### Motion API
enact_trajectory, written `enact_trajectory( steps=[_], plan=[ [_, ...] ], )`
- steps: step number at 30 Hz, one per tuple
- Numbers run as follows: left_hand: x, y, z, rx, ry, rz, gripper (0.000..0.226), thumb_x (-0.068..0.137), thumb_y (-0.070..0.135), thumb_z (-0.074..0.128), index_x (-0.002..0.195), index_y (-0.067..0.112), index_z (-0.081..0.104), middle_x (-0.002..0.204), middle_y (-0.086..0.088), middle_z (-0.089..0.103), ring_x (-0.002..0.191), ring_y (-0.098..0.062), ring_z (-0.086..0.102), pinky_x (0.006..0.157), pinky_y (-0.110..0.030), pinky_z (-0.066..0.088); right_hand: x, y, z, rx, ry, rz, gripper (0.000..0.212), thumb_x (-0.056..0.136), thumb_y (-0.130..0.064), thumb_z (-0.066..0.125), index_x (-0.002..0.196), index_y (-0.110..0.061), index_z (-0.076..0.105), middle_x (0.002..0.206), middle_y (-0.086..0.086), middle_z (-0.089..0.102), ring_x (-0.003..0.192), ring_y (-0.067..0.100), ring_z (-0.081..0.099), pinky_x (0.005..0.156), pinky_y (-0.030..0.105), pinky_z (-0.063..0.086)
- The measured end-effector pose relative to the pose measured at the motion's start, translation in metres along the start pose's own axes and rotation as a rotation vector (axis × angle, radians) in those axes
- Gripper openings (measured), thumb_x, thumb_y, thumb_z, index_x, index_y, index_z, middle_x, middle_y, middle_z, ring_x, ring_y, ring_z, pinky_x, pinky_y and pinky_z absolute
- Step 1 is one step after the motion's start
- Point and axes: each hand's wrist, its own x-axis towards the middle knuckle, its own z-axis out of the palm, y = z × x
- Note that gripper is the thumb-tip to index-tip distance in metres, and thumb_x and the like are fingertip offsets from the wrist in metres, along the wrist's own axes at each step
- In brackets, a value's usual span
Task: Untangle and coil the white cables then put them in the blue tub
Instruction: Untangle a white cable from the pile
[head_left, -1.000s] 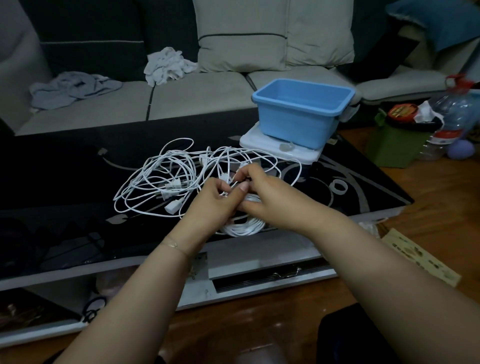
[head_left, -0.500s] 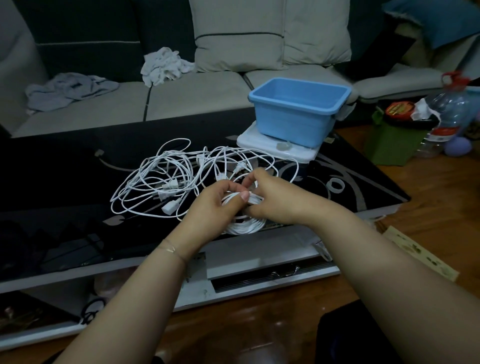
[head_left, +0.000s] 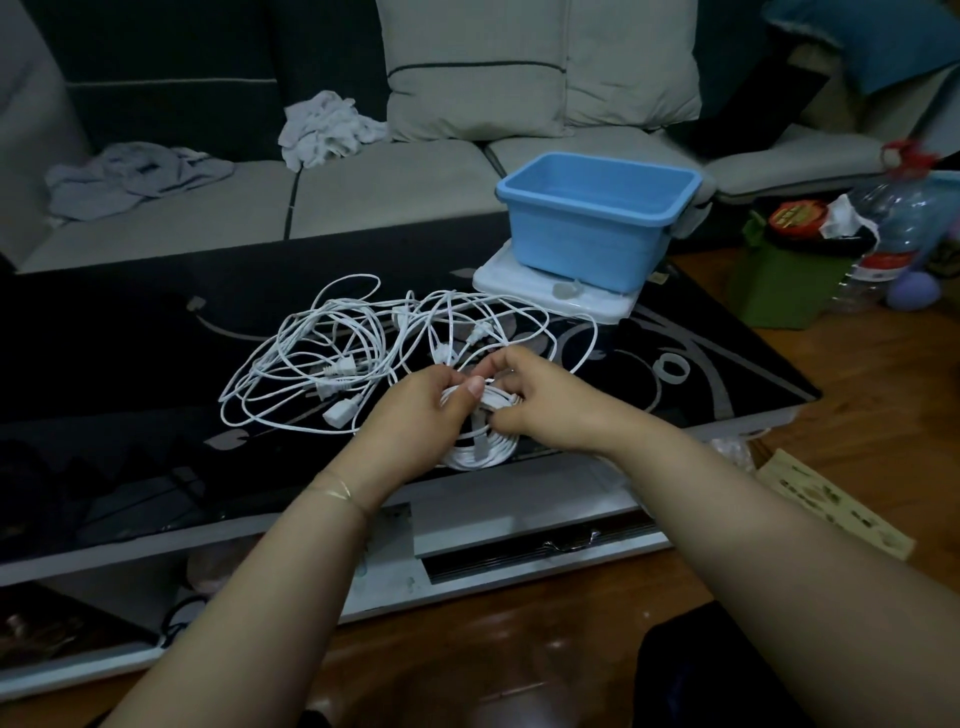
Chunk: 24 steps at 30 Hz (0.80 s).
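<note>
On the black glass surface (head_left: 130, 364) before a grey sofa (head_left: 363, 197), the tangled white cables (head_left: 332, 358) spread left of the fingers. The left hand (head_left: 415, 415) and right hand (head_left: 545, 405) pinch a half-made coil (head_left: 483, 447) between them. A snagged plug may loosen it. The blue tub (head_left: 592, 218) waits beyond the right fingers.
</note>
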Motion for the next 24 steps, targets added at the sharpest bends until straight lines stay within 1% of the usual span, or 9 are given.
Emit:
enact_trajectory(
  steps=[2,4,6,9,11,16,20,22,24],
  plan=[
    [-0.001,0.001,-0.001,0.041,-0.008,-0.012,0.024,0.098,0.037,0.044,0.082,0.021,0.054,0.062,0.01,0.045,0.056,-0.005,0.041,0.049,-0.022,0.028,-0.003,-0.002,0.003,-0.029,0.018,-0.055,0.037,0.081,-0.004,0.065,0.108,-0.02,0.046,0.107,0.009,0.065,0.063,0.004,0.053,0.058,0.018,0.04],
    [-0.001,0.0,-0.002,0.047,-0.026,-0.021,0.032,0.098,0.037,0.042,0.076,0.016,0.051,0.06,0.006,0.044,0.054,-0.008,0.04,0.049,-0.026,0.027,-0.005,-0.004,0.005,-0.141,0.048,-0.118,0.036,0.082,-0.012,0.066,0.109,-0.023,0.044,0.1,0.003,0.064,0.072,0.005,0.057,0.064,0.021,0.045],
    [0.001,-0.004,-0.004,-0.046,-0.04,-0.038,0.039,0.099,0.037,0.042,0.07,0.011,0.049,0.059,-0.001,0.045,0.054,-0.017,0.041,0.053,-0.029,0.03,-0.006,-0.006,0.006,-0.179,0.071,-0.143,0.036,0.083,-0.013,0.063,0.109,-0.027,0.042,0.101,0.0,0.062,0.08,0.01,0.059,0.07,0.026,0.047],
    [0.001,-0.009,-0.005,-0.228,-0.031,-0.059,0.042,0.098,0.038,0.043,0.068,0.01,0.05,0.061,-0.008,0.044,0.058,-0.019,0.042,0.06,-0.035,0.035,-0.003,-0.005,0.007,-0.08,0.058,-0.125,0.037,0.082,-0.009,0.06,0.109,-0.028,0.043,0.104,0.004,0.062,0.069,0.01,0.055,0.065,0.03,0.046],
    [0.0,-0.008,-0.003,-0.216,-0.03,-0.063,0.042,0.098,0.038,0.043,0.067,0.01,0.049,0.061,-0.01,0.045,0.057,-0.02,0.041,0.059,-0.035,0.034,-0.002,-0.004,0.008,-0.056,0.053,-0.101,0.038,0.08,-0.006,0.06,0.107,-0.028,0.046,0.105,0.008,0.062,0.067,0.008,0.054,0.062,0.032,0.046],
    [0.001,-0.005,-0.003,-0.161,-0.032,-0.061,0.042,0.098,0.039,0.042,0.069,0.009,0.049,0.062,-0.011,0.044,0.057,-0.02,0.04,0.058,-0.034,0.031,-0.002,-0.005,0.009,-0.349,0.138,-0.148,0.037,0.081,-0.013,0.062,0.114,-0.024,0.05,0.121,-0.002,0.05,0.108,0.014,0.053,0.091,0.034,0.046],
    [0.002,-0.008,-0.003,-0.197,-0.034,-0.097,0.045,0.099,0.039,0.041,0.064,0.01,0.046,0.059,-0.009,0.044,0.056,-0.02,0.039,0.059,-0.032,0.031,-0.005,-0.007,0.011,-0.692,0.279,-0.304,0.04,0.083,-0.032,0.067,0.116,-0.024,0.046,0.119,-0.003,0.046,0.103,0.02,0.054,0.076,0.033,0.043],
    [0.002,-0.009,-0.003,-0.299,-0.032,-0.144,0.048,0.099,0.037,0.041,0.058,0.013,0.043,0.052,-0.002,0.043,0.049,-0.017,0.039,0.055,-0.026,0.031,-0.003,-0.006,0.013,-0.777,0.322,-0.402,0.042,0.081,-0.029,0.068,0.116,-0.021,0.047,0.117,-0.001,0.046,0.103,0.021,0.052,0.072,0.029,0.036],
    [0.003,-0.008,-0.005,-0.416,-0.039,-0.215,0.048,0.099,0.037,0.041,0.056,0.017,0.041,0.044,0.007,0.04,0.041,-0.009,0.035,0.045,-0.022,0.026,-0.001,-0.007,0.012,-0.769,0.341,-0.503,0.04,0.079,-0.025,0.069,0.113,-0.018,0.049,0.112,0.001,0.048,0.101,0.019,0.05,0.073,0.029,0.037]
  ],
)
